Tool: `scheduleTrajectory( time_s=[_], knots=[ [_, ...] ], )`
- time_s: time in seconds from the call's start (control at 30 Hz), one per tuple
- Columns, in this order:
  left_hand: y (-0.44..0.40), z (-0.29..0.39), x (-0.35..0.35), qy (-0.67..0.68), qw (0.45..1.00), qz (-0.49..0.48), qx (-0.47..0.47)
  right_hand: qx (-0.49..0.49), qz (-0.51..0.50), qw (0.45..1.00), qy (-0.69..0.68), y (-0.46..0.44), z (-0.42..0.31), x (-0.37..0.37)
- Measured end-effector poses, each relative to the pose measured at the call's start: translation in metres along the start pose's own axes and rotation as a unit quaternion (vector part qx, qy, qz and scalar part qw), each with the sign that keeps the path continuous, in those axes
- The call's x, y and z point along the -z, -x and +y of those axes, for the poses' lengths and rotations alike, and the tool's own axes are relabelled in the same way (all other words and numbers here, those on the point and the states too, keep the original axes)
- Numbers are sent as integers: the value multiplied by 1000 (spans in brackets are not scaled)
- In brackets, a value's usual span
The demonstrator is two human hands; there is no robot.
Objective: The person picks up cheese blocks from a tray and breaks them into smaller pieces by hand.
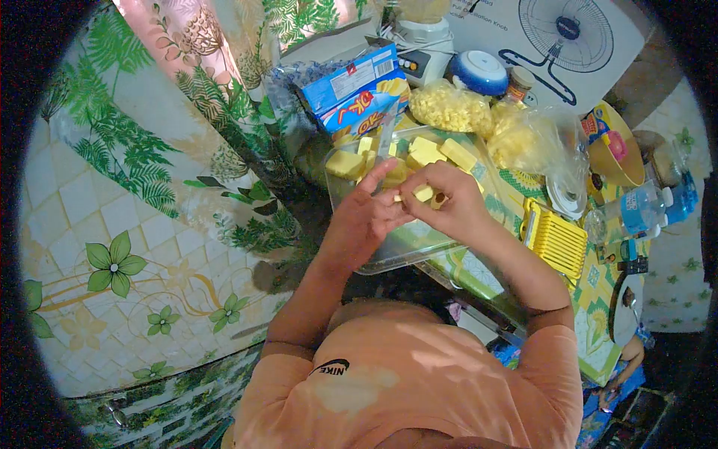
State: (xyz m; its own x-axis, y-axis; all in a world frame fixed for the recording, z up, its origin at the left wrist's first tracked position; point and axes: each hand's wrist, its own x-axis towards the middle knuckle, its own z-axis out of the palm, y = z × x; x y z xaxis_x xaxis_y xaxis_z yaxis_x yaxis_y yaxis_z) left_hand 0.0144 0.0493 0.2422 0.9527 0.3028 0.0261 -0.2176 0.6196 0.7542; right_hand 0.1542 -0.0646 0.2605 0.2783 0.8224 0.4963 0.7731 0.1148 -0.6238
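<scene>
My right hand point(449, 196) is closed in a pinch around a pale yellow block piece point(423, 193), held above a clear plastic tray point(396, 262). Beside it, my left hand point(366, 217) has its index finger stretched out and its other fingers loosely bent, tips meeting the right fingers. Past the left index fingertip rises a thin, shiny blade-like strip point(387, 133); its lower end is hidden. Several yellow blocks point(425, 153) lie in the far part of the tray, and a larger yellow piece point(346, 165) sits at its left corner.
Behind the tray stands a blue and yellow packet point(359, 93). Bags of yellow pieces point(449, 107) lie to its right, near a blue bowl point(479, 72). A yellow ridged rack point(555, 241), a plastic bottle point(636, 207) and a plate point(625, 310) occupy the right side. Patterned curtain point(120, 262) hangs left.
</scene>
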Motion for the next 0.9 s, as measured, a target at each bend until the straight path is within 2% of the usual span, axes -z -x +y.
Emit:
scheduleTrajectory(
  time_s=[0.1, 0.3, 0.47, 0.57, 0.7, 0.77, 0.9],
  knots=[
    [-1, -2, 3, 11, 1000, 11, 6, -84, -9, 996, -40, -1, -3, 2],
    [1, -1, 2, -10, 997, 73, 8, -154, 15, 968, -198, -2, -3, 1],
    [0, -3, 5, -68, 993, 96, -15, -164, 9, 961, -222, -3, -1, 0],
    [1, -4, 4, -135, 980, 124, -78, -174, -5, 953, -249, -4, -3, 2],
    [0, -4, 0, -202, 960, 153, -115, -155, -12, 937, -313, -4, 4, -3],
    [0, -6, -1, -268, 937, 182, -134, -166, -17, 939, -300, -3, 3, -4],
    [0, -12, 3, -286, 927, 178, -165, -187, -19, 937, -296, -1, 2, -8]
  ],
)
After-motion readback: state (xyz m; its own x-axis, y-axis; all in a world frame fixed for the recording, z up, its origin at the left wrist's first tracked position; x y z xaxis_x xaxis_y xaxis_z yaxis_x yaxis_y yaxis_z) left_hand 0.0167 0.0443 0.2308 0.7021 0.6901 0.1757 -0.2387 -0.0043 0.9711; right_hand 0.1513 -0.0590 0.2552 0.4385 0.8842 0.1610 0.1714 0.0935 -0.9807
